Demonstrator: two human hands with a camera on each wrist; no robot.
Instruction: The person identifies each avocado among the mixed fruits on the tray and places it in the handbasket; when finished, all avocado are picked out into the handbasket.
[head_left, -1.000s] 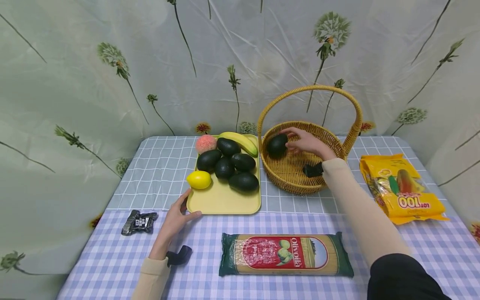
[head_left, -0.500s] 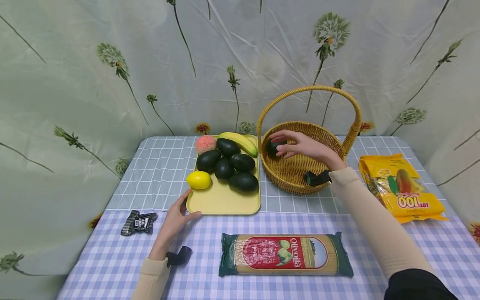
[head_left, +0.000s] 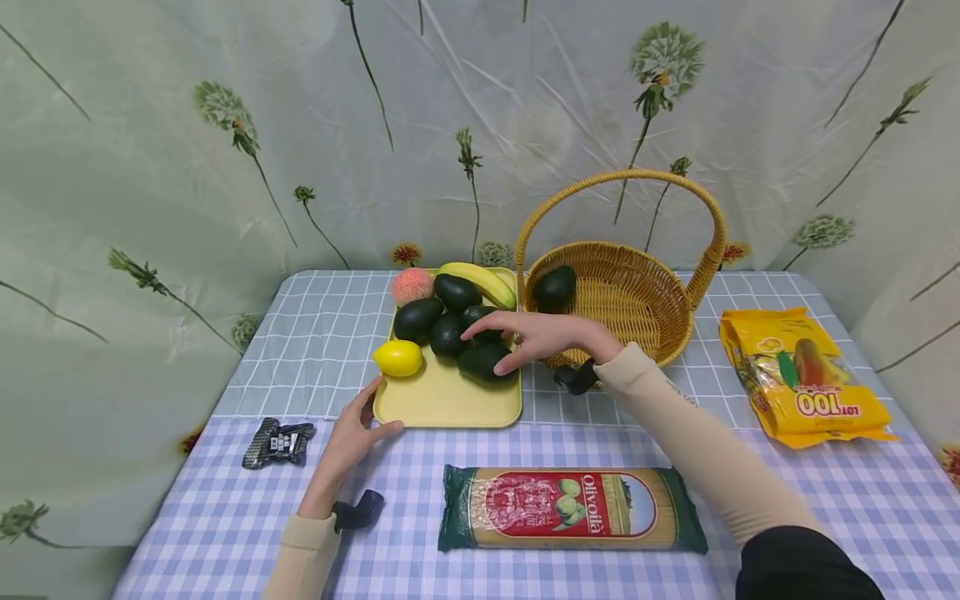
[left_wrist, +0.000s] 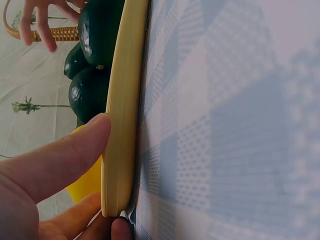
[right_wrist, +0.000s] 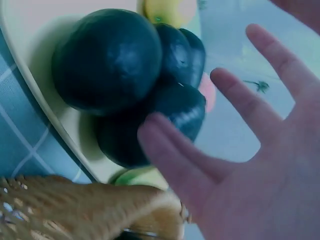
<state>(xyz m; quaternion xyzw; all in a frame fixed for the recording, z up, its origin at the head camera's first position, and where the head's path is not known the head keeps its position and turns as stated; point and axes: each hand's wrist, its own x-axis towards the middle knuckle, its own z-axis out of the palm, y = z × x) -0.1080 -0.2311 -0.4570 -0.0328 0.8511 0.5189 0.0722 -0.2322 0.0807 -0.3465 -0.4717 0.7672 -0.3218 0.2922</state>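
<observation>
My left hand (head_left: 351, 435) holds the near left corner of a pale yellow tray (head_left: 435, 408), thumb along its front rim (left_wrist: 122, 150). Several dark avocados lie bunched on the tray, with a lemon (head_left: 398, 358), a pinkish peach (head_left: 412, 287) and a banana (head_left: 483, 285) around them. Over the tray's right side reaches my right hand (head_left: 543, 335), fingers spread and nothing in its grasp. Its thumb and fingertips overlap the nearest avocado (head_left: 480, 365) and the one behind it. One more avocado (head_left: 555, 290) rests inside the wicker basket (head_left: 637, 321), by its left wall.
The basket's tall arched handle (head_left: 622, 174) rises just right of the tray. A pasta packet (head_left: 562, 508) lies along the front, a yellow snack bag (head_left: 810, 379) at the right. A small black wrapped packet (head_left: 277, 442) is left of my left hand.
My right hand has let go of the avocado in the basket and moved out, left and nearer, over the tray's avocados. My left hand stays at the tray corner.
</observation>
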